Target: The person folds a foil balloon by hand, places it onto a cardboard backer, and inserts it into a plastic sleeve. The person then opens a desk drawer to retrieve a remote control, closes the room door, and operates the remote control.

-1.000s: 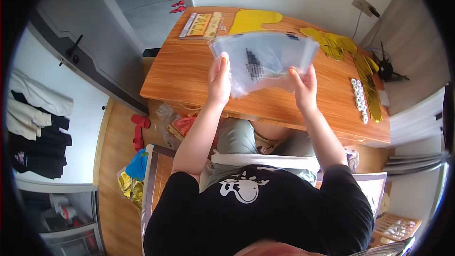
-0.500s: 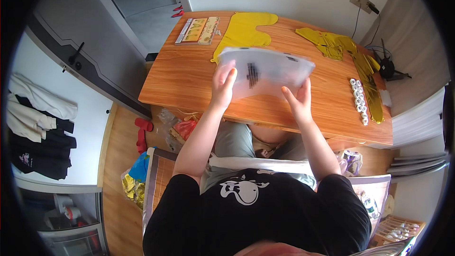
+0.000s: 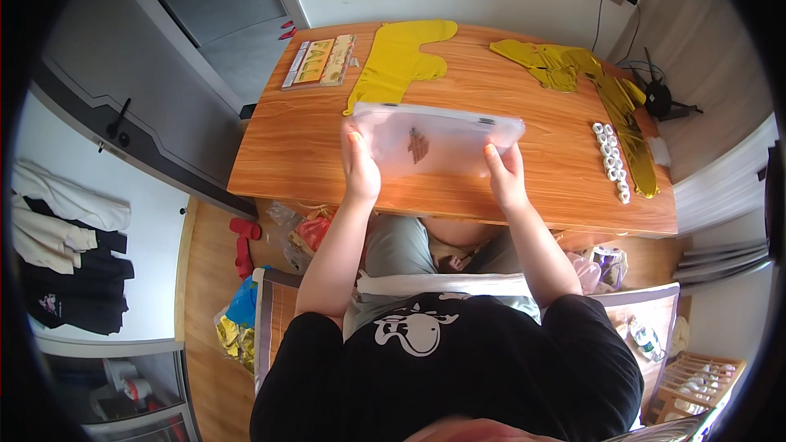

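Over the near half of a wooden table [image 3: 286,155], seen from above the person's head, two bare hands held one translucent plastic zip bag [image 3: 434,143] flat and level, just above or on the tabletop; which of the two could not be told. The left hand [image 3: 360,168] gripped the bag's left edge, fingers closed round it with the thumb on top, and the right hand [image 3: 506,173] gripped its right edge in the same closed pinch. Inside the bag a single small dark patch [image 3: 419,147] showed through the plastic; what it was could not be made out. Beyond the bag, touching or just behind its far left corner, lay one flat yellow garment piece [image 3: 399,56]. Near the table's far left corner sat one flat rectangular packet [image 3: 319,61] with a printed yellow and green face. Toward the far right corner lay a second yellow garment [image 3: 565,65], crumpled, with a long yellow strip [image 3: 630,143] running from it toward the near right edge. Beside that strip stood one line of small white rings [image 3: 612,160], roughly nine, too small to count surely. The person wore a black shirt [image 3: 458,368] and sat at the table's near edge.
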Demonstrator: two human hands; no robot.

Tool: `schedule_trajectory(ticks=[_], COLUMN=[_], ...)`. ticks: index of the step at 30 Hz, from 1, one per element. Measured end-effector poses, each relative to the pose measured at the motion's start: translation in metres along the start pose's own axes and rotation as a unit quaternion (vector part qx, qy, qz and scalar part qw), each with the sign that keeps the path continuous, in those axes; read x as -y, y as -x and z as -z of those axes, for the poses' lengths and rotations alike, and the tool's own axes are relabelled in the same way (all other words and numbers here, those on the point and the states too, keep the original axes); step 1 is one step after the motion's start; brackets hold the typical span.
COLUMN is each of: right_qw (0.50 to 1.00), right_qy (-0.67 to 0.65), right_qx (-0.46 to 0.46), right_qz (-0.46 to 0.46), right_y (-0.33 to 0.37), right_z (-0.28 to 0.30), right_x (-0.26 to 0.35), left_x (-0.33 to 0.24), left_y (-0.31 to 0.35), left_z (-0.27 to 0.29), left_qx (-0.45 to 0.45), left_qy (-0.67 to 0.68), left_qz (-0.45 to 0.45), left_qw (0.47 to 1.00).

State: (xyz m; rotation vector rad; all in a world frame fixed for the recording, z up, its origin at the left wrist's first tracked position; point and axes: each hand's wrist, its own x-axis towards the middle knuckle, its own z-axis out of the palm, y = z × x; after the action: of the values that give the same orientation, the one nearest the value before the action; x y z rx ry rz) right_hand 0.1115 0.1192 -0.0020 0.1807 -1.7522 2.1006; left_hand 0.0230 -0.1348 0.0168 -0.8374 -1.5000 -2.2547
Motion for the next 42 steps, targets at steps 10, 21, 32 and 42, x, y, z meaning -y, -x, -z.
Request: schedule_trajectory(ticks=[10,21,32,42], right_qw=[0.999,0.997,0.998,0.995], right_qy=[-0.015,-0.02,0.0,0.027], right_qx=[0.04,0.026,0.052,0.051], right_qz=[-0.018,-0.074,-0.034,-0.078], right_y=[0.002,0.003,-0.001,-0.008], right_z=[0.001,0.015,0.008,0.016], right_x=[0.01,-0.001,0.006,0.025], left_x=[0.053,0.035,0.027,0.026], left_y=[0.025,0.021,0.014,0.013], left_z=[0.035,0.016,-0.016,-0.024], left_qx=[-0.046,-0.01,-0.089,-0.132], left_qy=[0.04,-0.093,-0.028,-0.007], left_qz=[0.101,0.083,0.031,0.079], left_qw=[0.993,0.992,0.995,0.988])
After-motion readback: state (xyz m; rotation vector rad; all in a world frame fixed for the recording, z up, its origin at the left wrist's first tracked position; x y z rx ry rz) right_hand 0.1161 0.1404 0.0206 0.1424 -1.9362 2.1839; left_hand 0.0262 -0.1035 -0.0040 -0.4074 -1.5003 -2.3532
